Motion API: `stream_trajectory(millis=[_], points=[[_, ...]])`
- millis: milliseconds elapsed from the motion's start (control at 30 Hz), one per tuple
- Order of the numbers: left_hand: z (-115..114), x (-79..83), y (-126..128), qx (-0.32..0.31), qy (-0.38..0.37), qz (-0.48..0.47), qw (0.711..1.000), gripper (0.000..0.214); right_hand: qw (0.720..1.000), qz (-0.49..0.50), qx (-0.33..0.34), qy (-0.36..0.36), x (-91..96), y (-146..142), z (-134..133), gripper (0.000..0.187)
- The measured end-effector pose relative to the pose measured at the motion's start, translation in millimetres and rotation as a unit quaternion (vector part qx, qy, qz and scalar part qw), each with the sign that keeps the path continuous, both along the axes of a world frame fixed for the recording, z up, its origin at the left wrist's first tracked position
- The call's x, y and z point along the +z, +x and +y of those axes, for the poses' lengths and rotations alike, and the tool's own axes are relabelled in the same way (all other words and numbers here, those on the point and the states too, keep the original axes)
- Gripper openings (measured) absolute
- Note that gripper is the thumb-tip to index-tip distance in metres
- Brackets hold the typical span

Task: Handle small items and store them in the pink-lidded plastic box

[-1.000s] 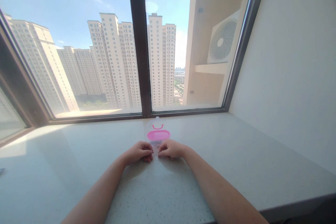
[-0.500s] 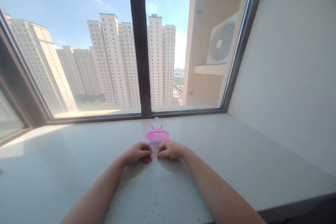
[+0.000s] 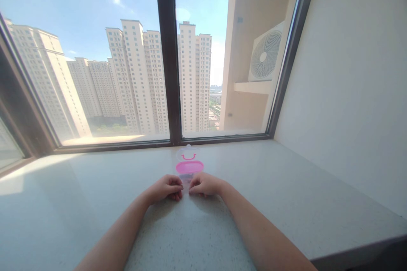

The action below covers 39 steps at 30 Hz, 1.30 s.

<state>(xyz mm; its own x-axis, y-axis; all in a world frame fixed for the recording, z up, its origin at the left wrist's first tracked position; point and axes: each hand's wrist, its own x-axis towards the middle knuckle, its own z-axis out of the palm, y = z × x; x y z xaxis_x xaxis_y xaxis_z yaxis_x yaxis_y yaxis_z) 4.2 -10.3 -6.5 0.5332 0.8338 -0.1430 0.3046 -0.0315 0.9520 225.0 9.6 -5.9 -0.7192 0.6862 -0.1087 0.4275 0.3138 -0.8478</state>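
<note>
Both hands rest close together on the pale speckled windowsill (image 3: 190,237), just in front of a small clear plastic box with a pink rim (image 3: 190,167). The box's clear lid (image 3: 187,153), with a pink curved handle, lies toward the window, tipped back behind the pink rim. Dark small contents show faintly through the box's front wall. My left hand (image 3: 170,187) has thumb and fingers pinched together at the box's left front. My right hand (image 3: 203,184) is curled in a similar pinch at the right front. Whatever is between the fingertips is too small to make out.
Beyond the sill stands a large window with a dark brown frame (image 3: 170,63). A white wall (image 3: 343,93) closes off the right side. The sill's front edge (image 3: 359,247) shows at the lower right.
The whole view has shifted slightly, with the scene sitting a little lower and to the left. My hands keep nearly the same pinched pose in front of the box.
</note>
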Motion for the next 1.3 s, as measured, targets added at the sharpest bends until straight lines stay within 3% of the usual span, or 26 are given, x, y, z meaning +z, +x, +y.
stream_trajectory(millis=[1300], points=[[-2.1,2.6,-0.1,-0.008,0.008,-0.003,1.000,0.031,1.000,-0.004,-0.018,-0.005,6.0,-1.5,-5.3,0.015]])
